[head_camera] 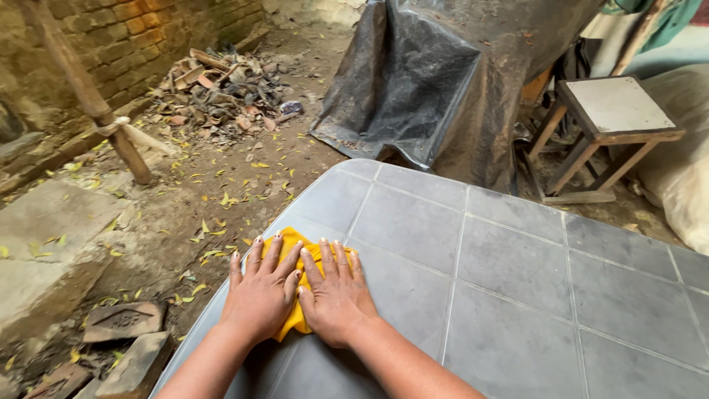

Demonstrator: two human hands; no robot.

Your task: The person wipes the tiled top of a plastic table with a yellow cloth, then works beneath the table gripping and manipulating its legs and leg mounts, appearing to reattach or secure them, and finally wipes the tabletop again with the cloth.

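A yellow cloth point(297, 244) lies on a grey tiled tabletop point(517, 295) near its left edge. My left hand point(262, 292) presses flat on the cloth's left part, fingers spread. Beside it, touching it, my right hand point(336, 295) also lies flat on the cloth with fingers stretched forward. Most of the cloth is hidden under both palms; only its far end and a strip between the hands show.
Left of the table is a dirt floor with yellow leaves, loose bricks point(122, 321) and a concrete slab point(44, 236). A wooden post point(88, 96) leans by a brick wall. A rubble pile point(221, 85), a black tarp point(443, 81) and a wooden stool point(613, 118) stand behind.
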